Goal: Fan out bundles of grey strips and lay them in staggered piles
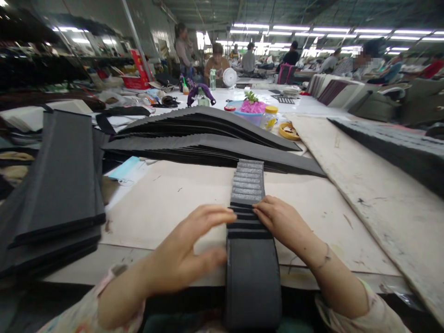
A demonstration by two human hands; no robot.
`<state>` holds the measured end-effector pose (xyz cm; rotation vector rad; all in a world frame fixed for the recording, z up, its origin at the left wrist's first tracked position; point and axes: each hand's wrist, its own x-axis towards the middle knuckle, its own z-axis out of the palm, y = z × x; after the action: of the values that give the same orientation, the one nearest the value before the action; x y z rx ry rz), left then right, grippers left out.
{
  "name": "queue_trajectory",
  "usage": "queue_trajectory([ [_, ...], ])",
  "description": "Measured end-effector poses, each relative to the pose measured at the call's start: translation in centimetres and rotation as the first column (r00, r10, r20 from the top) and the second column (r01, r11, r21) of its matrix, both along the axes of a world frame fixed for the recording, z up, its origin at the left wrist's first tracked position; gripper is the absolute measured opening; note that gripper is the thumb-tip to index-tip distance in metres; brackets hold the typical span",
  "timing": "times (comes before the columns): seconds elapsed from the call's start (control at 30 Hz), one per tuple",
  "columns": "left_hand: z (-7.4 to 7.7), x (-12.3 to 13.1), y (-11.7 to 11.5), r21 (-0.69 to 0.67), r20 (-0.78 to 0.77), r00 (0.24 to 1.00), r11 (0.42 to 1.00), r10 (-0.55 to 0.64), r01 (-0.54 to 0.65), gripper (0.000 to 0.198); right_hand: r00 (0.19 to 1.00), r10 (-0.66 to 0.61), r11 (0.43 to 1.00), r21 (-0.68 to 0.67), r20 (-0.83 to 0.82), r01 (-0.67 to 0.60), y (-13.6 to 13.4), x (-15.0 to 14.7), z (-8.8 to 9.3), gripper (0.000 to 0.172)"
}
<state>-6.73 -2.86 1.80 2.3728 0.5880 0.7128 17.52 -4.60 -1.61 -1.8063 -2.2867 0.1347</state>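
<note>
A row of overlapped dark grey strips runs away from me down the middle of the cream work board. Its near end hangs over the table edge as one wide black piece. My left hand lies at the row's left side, fingers stretched out and together, tips touching the strips. My right hand rests on the right side of the row, fingers bent down onto the strip edges. Neither hand wraps round a piece.
Fanned black sheets lie across the table behind the row. A thick stack of dark panels sits at the left, and a long pale board at the right. A pink bowl and jars stand farther back. Several people work at distant tables.
</note>
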Motion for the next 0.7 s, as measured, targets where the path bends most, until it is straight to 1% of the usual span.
queue_trajectory([
  [0.03,0.5,-0.3,-1.6,-0.011,0.039,0.994,0.995,-0.099,0.1,0.047,1.0,-0.003,1.0,-0.003,-0.007,0.003,0.0,0.0,0.0,0.026],
  [0.07,0.7,-0.6,-3.0,-0.014,0.046,0.983,0.984,-0.176,0.177,0.047,1.0,-0.007,1.0,-0.005,-0.011,0.006,0.1,0.0,0.0,0.025],
  [0.1,0.6,-0.8,-4.2,-0.004,0.028,0.973,0.974,-0.228,0.228,0.047,1.0,-0.01,1.0,-0.006,-0.014,0.01,0.1,0.0,-0.1,0.025],
  [0.17,-0.4,-0.7,-5.8,0.035,-0.042,0.952,0.952,-0.304,0.306,0.052,1.0,-0.015,1.0,-0.006,-0.015,0.015,0.2,0.0,-0.1,0.024],
  [0.2,-1.3,-0.6,-6.2,0.065,-0.079,0.949,0.948,-0.306,0.312,0.056,1.0,-0.017,1.0,-0.004,-0.016,0.017,0.2,0.1,-0.2,0.023],
  [0.23,-2.2,-0.3,-6.4,0.097,-0.104,0.953,0.95,-0.285,0.295,0.06,1.0,-0.016,1.0,-0.002,-0.019,0.016,0.3,0.1,-0.2,0.023],
  [0.27,-3.2,0.1,-6.5,0.128,-0.11,0.966,0.961,-0.233,0.247,0.065,1.0,-0.014,1.0,-0.002,-0.026,0.014,0.3,0.1,-0.2,0.023],
  [0.3,-4.2,0.5,-6.5,0.145,-0.095,0.984,0.976,-0.151,0.164,0.071,0.999,-0.012,1.0,-0.003,-0.038,0.012,0.4,0.2,-0.3,0.022],
  [0.33,-5.1,0.9,-6.5,0.132,-0.079,0.995,0.989,-0.054,0.064,0.078,0.998,-0.009,1.0,-0.008,-0.057,0.009,0.6,0.2,-0.3,0.022],
  [0.4,-6.3,1.6,-6.4,0.008,-0.093,0.987,0.991,0.131,-0.131,0.088,0.991,-0.011,1.0,-0.02,-0.132,0.009,1.1,0.3,-0.4,0.021],
  [0.47,-6.9,2.2,-6.3,-0.15,-0.159,0.96,0.956,0.23,-0.253,0.093,0.976,-0.036,0.999,-0.023,-0.216,0.032,1.8,0.4,-0.4,0.022],
  [0.53,-6.9,2.5,-6.3,-0.267,-0.206,0.943,0.912,0.262,-0.311,0.096,0.957,-0.076,0.997,-0.022,-0.281,0.073,2.6,0.5,-0.2,0.028],
  [0.6,-6.8,2.5,-6.3,-0.34,-0.229,0.933,0.875,0.278,-0.344,0.096,0.935,-0.117,0.993,-0.031,-0.334,0.113,2.9,0.5,0.4,0.035],
  [0.67,-6.8,2.3,-6.2,-0.386,-0.228,0.933,0.854,0.278,-0.349,0.097,0.907,-0.132,0.991,-0.05,-0.401,0.122,2.5,0.6,1.2,0.044],
  [0.7,-6.9,2.2,-6.2,-0.401,-0.216,0.939,0.852,0.268,-0.336,0.097,0.869,-0.124,0.992,-0.073,-0.479,0.102,1.9,0.6,1.6,0.048],
])
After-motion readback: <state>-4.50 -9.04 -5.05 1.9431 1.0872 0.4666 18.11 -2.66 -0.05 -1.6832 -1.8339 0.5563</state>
